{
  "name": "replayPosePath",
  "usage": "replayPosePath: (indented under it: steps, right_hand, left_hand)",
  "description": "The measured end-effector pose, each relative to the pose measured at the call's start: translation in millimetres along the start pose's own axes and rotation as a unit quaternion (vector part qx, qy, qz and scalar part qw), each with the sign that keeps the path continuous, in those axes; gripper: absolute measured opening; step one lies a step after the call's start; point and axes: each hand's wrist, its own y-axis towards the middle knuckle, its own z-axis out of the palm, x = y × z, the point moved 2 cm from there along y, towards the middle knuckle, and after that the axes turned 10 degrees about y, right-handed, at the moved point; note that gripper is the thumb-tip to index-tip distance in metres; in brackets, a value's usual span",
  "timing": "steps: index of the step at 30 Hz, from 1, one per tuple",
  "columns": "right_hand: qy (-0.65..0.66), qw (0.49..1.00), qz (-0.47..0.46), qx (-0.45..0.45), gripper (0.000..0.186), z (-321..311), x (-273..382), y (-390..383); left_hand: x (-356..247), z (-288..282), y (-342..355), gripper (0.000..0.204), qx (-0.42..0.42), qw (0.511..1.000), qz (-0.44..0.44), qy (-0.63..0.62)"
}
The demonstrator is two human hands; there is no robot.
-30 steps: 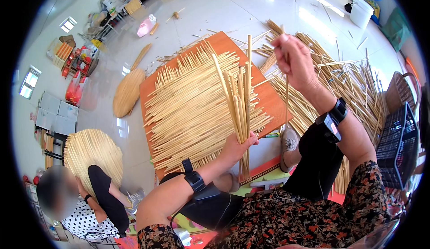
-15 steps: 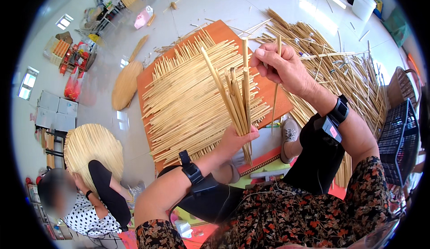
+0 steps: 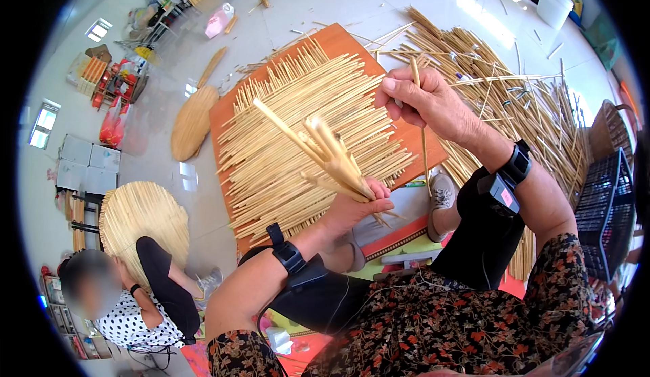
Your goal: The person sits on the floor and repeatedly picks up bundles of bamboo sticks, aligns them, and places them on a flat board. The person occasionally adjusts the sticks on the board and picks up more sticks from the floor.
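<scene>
Your L hand (image 3: 362, 206) is clamping the stalk bunch (image 3: 333, 159); your R hand (image 3: 426, 100), farther out, is pinching a single stalk (image 3: 415, 72). Prob. sorting; next move's likely needing steady L grip.

1. Left hand (image 3: 357, 209) covers part of the straw bunch (image 3: 338, 165), so can't see that bit.
2. Right hand (image 3: 430, 102) hides some of its stalk (image 3: 424, 148).
3. Other person's head (image 3: 88, 283), near left: totally blurred.
4. Clutter (image 3: 154, 16), far left: too tiny, sorry.
</scene>
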Motion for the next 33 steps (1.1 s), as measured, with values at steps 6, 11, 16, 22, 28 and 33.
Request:
replayPosePath:
  steps: [6, 11, 16, 22, 28, 33]
  right_hand:
    - [-0.021, 0.998, 0.002, 0.058, 0.037, 8.5, -5.1, -0.2]
    - [0.057, 0.992, 0.027, 0.106, 0.024, 19.5, -6.6, -6.0]
    - [0.062, 0.987, 0.005, 0.151, 0.023, 33.9, -5.2, -8.4]
    - [-0.016, 0.995, -0.097, 0.017, 0.022, 40.5, 3.7, -10.8]
    - [0.017, 0.993, -0.076, 0.085, 0.021, 44.0, 10.6, -17.5]
    - [-0.116, 0.976, -0.130, 0.127, 0.022, 63.2, 0.5, -22.2]
  left_hand:
    - [3.4, -4.1, -2.4, 0.011, 0.001, 0.999, -0.036, 0.010]
    - [-0.2, -2.5, -1.1, 0.010, 0.004, 0.998, -0.060, 0.018]
    - [3.8, -5.1, -0.6, 0.014, 0.001, 0.996, -0.069, 0.055]
    - [2.6, -7.4, 0.3, 0.019, -0.035, 0.994, -0.055, 0.082]
    - [8.1, -10.9, 0.9, 0.018, -0.085, 0.994, -0.048, 0.052]
    - [-1.8, -0.8, 9.2, 0.017, -0.150, 0.988, 0.035, 0.006]
